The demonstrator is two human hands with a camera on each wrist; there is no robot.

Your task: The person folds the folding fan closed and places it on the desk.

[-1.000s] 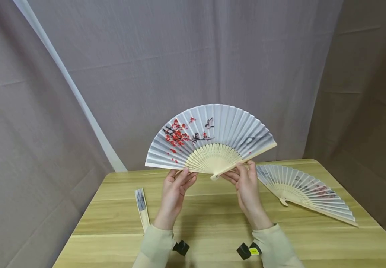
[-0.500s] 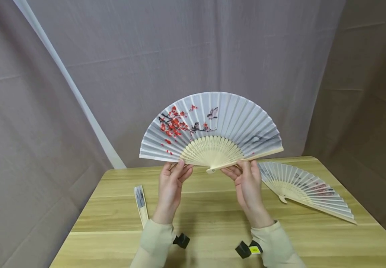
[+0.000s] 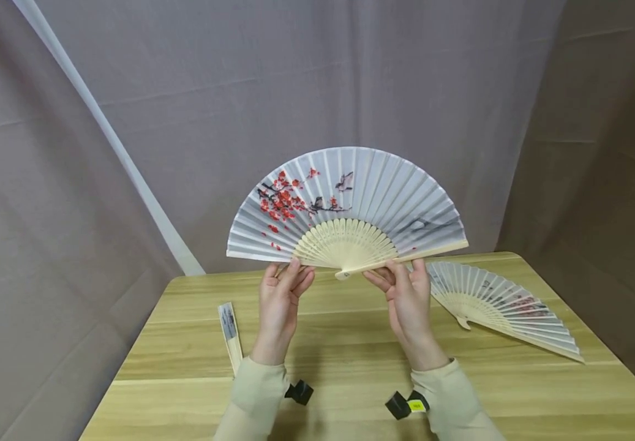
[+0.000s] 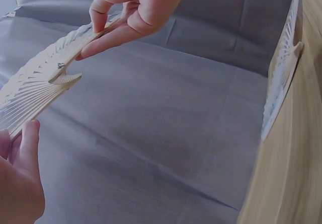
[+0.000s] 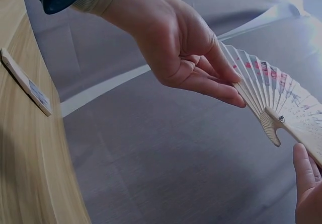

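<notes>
Sleeves: beige, at the table's (image 3: 350, 343) near edge; a black wrist unit shows under each.
Left hand (image 3: 277, 306): raised above the table's middle, fingers curled, thumb and fingertips pinching the left guard stick of the fan (image 3: 345, 208).
Right hand (image 3: 408, 300): raised level with the left, thumb and fingers pinching the fan's right guard stick close to the pivot.
Fan: spread fully open, upright, held in the air over the table's far half, clear of the surface. Pivot points down between the two hands. Pale leaf with red blossoms and small birds on its left half; light wooden ribs.
Closed fan (image 3: 230, 335): flat on the table near its left edge, left of the left forearm.
Second open fan (image 3: 507, 309): flat on the table at the far right corner, just beside the right hand.
Backdrop (image 3: 317, 92): grey cloth behind the table.
</notes>
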